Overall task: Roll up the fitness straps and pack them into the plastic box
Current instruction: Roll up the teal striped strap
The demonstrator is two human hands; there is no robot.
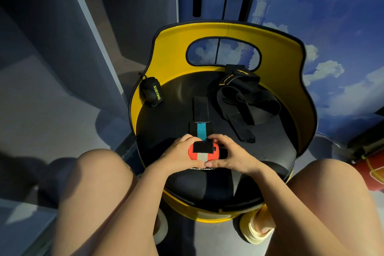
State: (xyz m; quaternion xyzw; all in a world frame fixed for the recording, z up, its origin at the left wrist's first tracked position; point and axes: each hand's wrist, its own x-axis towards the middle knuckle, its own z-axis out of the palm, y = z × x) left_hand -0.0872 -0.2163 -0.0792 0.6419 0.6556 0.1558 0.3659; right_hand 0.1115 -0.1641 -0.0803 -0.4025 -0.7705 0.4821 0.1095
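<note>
A: Where is the strap (204,150) held?

B: It is held low over the front of the black seat (166,118) of a yellow chair (276,35). The orange roll is gripped from the left by the left hand (178,156) and from the right by the right hand (226,155), fingers curled round it and thumbs pressed on its near side.

A: Is it fully rolled?

B: Not yet, by the look of it. A teal length and a black tail (201,108) are laid out flat on the seat beyond the roll, so the rolling step is judged to be in hand, well along.

A: What is called for next?

B: The roll must be turned away along the tail with tension kept, or the layers may slacken; the black patch on the roll is probably meant to be met by the tail end.

A: And the rest?

B: A rolled black strap (153,92) is seen at the seat's left edge; a loose black tangle (247,100) is left at the right. No plastic box can be seen
</note>
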